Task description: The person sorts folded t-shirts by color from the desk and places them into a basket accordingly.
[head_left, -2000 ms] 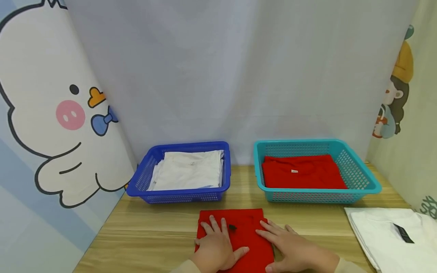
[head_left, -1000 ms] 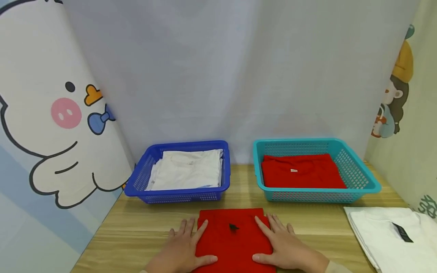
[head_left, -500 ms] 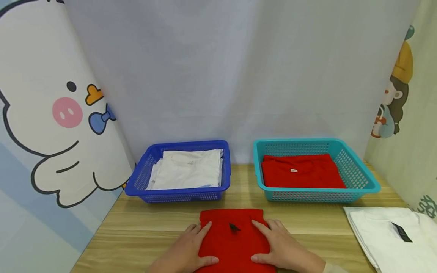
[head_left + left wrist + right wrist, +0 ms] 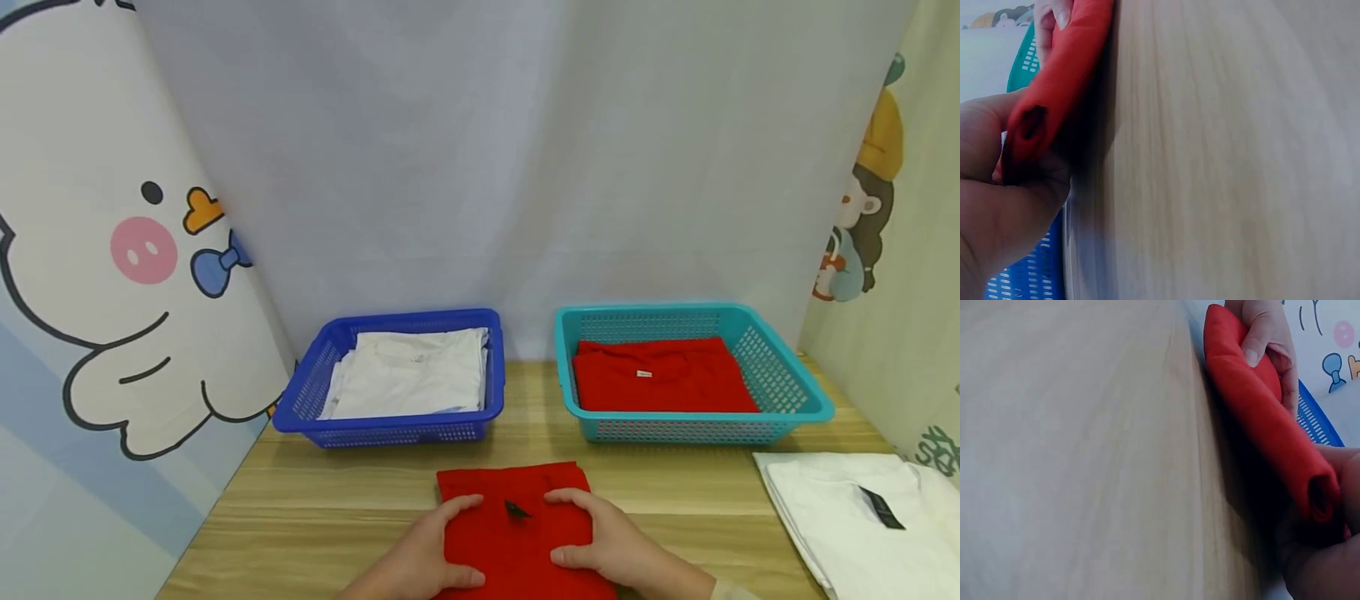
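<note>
A folded red shirt [image 4: 521, 550] with a small black neck tag [image 4: 516, 509] is between my two hands at the front of the table. My left hand [image 4: 423, 554] grips its left side, thumb on top and fingers curled beneath. On the opposite side my right hand [image 4: 618, 546] holds the cloth the same way. In the left wrist view, the shirt's rolled edge [image 4: 1060, 87] shows a dark shadow between it and the wood. The right wrist view also shows fingers tucked under the red fold [image 4: 1272, 437], which stands off the tabletop there.
A blue basket [image 4: 405, 432] with folded white cloth [image 4: 412, 375] stands at the back left. To its right is a teal basket [image 4: 697, 429] holding folded red cloth [image 4: 667, 379]. A folded white shirt [image 4: 840, 508] with a black tag lies at the right. A grey curtain [image 4: 480, 167] hangs behind.
Earlier my left hand lay flat on the shirt, then moved to its left side. Both hands have since curled inward around the sides, and the shirt's edges have lifted.
</note>
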The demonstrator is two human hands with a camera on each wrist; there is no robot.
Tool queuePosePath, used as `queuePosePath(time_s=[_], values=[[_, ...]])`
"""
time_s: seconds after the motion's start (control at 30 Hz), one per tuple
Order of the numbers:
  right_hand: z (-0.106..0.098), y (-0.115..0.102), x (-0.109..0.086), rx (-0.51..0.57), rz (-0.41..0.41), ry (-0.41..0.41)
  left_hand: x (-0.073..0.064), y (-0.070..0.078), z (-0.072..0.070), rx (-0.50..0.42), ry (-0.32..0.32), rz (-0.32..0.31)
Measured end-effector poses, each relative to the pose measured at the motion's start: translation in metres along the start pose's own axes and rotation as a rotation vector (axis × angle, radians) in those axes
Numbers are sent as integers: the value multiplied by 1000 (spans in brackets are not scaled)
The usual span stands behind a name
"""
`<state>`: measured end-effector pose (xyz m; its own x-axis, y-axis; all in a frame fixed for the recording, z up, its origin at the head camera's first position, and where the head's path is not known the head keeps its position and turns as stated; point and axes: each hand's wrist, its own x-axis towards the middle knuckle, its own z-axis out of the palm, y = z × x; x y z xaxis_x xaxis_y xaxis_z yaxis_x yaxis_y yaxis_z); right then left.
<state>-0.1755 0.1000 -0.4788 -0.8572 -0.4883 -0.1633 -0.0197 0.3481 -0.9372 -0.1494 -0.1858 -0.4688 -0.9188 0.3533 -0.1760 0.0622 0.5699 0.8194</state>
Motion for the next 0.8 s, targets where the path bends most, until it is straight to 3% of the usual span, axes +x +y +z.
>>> queuePosePath(time_s=[0.2, 0.3, 0.43, 0.8], values=[[-1, 3, 0, 212, 5, 43, 3, 1, 2, -132, 39, -21], [-3, 4, -3, 275, 5, 64, 2, 1, 3, -277, 60, -7], [-7, 0, -11, 324, -28, 82, -1, 3, 2, -490, 71, 59], [-27, -24, -31, 400, -133, 69, -12, 28, -7, -653, 35, 150]])
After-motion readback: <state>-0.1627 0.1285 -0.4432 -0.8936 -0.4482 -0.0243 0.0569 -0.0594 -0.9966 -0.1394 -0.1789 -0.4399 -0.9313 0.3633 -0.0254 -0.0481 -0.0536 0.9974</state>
